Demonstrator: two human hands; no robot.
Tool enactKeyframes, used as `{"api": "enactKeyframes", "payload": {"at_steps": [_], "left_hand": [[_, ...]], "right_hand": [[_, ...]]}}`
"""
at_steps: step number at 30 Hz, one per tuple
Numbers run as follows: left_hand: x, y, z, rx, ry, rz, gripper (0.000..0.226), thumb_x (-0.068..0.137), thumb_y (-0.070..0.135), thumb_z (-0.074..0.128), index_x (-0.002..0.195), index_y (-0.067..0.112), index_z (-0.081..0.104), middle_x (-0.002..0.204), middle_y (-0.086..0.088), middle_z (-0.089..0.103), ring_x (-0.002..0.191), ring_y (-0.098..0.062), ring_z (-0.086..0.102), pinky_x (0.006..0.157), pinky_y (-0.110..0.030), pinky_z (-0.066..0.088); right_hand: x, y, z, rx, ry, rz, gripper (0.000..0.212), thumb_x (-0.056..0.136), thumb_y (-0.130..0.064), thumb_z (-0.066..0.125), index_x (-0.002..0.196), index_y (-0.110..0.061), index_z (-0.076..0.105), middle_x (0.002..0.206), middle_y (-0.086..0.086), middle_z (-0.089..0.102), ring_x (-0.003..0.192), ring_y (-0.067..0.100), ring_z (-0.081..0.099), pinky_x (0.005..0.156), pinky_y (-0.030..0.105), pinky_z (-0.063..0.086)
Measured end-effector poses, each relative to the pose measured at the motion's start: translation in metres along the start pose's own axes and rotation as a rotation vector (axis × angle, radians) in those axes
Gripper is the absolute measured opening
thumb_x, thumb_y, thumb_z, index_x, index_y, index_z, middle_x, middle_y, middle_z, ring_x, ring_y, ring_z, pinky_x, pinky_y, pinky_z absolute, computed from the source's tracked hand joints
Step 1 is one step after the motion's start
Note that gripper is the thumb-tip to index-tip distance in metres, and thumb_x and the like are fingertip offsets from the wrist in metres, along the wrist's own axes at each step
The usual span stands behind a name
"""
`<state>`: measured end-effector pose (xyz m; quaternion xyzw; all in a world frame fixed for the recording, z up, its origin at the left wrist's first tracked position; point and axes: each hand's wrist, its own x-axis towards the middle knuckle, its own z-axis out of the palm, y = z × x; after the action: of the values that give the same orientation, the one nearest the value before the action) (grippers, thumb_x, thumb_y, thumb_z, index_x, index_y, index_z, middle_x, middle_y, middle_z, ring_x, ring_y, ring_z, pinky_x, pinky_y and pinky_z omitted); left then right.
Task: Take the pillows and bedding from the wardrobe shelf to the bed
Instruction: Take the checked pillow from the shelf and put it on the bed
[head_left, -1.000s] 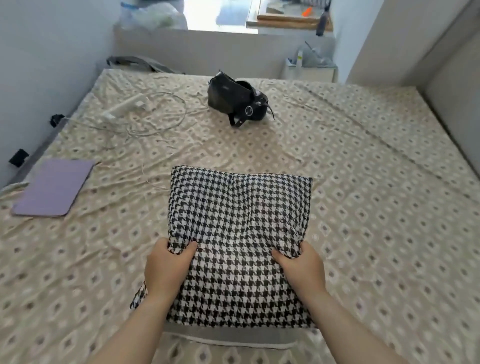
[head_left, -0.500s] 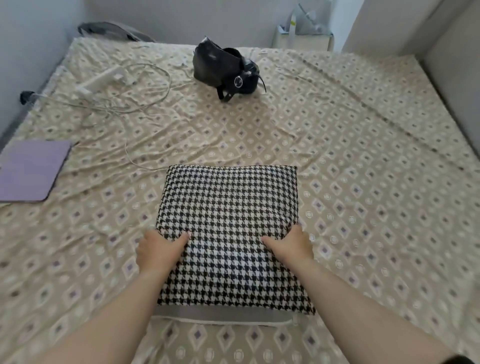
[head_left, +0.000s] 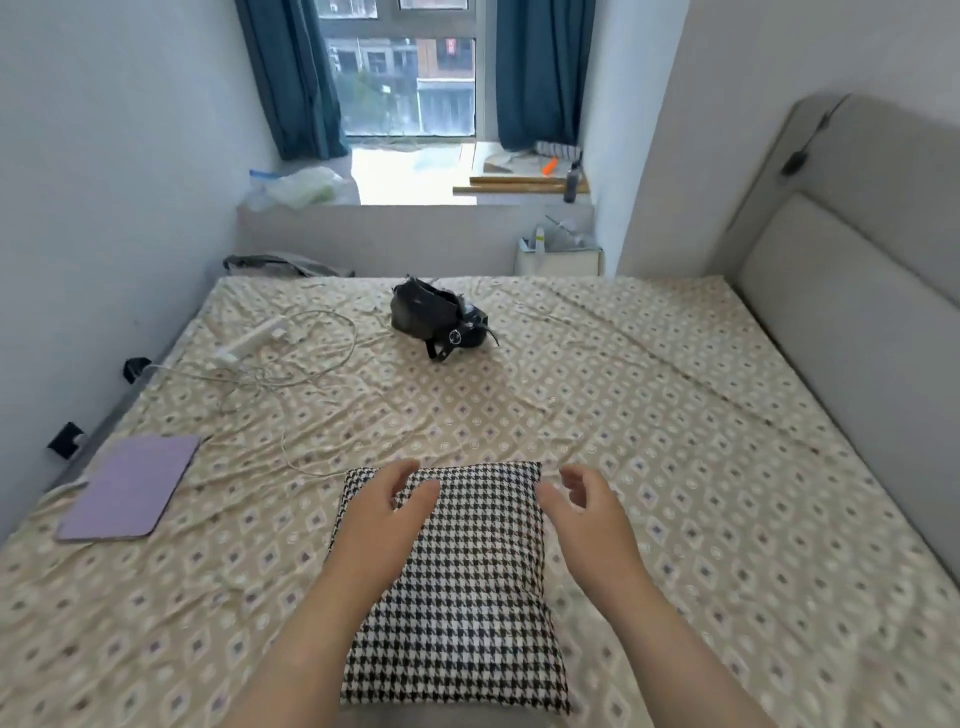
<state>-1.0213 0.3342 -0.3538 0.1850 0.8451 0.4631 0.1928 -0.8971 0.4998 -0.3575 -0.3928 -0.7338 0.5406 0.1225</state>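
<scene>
A black-and-white houndstooth pillow (head_left: 467, 597) lies flat on the bed (head_left: 649, 441), near its front edge. My left hand (head_left: 382, 519) hovers over the pillow's far left corner, fingers spread, holding nothing. Just off the pillow's far right corner, my right hand (head_left: 587, 512) is raised with its fingers apart and empty. Neither hand grips the pillow. The wardrobe is out of view.
A black bag (head_left: 439, 322) sits mid-bed toward the far end. A white power strip with cables (head_left: 254, 338) and a purple tablet case (head_left: 130, 488) lie on the left side. A padded headboard (head_left: 857, 291) runs along the right. A window ledge lies beyond the bed.
Both hands have let go of the pillow and lifted off it with fingers spread. The view has tilted up, so the window and headboard now show.
</scene>
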Motion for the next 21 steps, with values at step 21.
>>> {"api": "enactKeyframes", "payload": {"at_steps": [21], "left_hand": [[-0.097, 0.289, 0.047, -0.297, -0.266, 0.695, 0.033, 0.093, 0.031, 0.058, 0.124, 0.021, 0.060, 0.121, 0.003, 0.061, 0.112, -0.014, 0.055, 0.089, -0.029, 0.039]], "right_hand": [[-0.193, -0.125, -0.246, -0.020, 0.706, -0.277, 0.038, 0.090, -0.038, 0.061, 0.124, -0.022, 0.054, 0.124, -0.008, 0.055, 0.117, 0.009, 0.051, 0.100, 0.031, 0.041]]}}
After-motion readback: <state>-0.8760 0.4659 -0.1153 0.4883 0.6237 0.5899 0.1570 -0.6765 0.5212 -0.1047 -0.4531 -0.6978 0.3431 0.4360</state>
